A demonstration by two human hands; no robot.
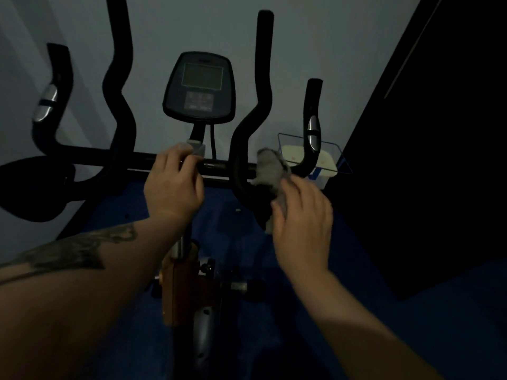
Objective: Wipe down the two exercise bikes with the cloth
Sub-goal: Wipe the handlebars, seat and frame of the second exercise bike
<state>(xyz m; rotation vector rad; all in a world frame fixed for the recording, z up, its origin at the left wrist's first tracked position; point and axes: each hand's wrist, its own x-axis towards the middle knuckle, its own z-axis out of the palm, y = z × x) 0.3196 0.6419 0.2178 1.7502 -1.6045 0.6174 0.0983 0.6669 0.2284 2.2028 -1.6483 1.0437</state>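
your left hand (pixel 173 187) clamps the crossbar (pixel 142 161) to steady the bike | right hand (pixel 300 215) grips the cloth (pixel 270 171), pressed on the handlebar bend (pixel 241 171) for wiping | console (pixel 199 87) probably next

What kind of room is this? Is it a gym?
Probably a small gym or home workout room. There's an exercise bike with black handlebars and a console screen, standing on a blue floor. The right hand wipes with a grey cloth.
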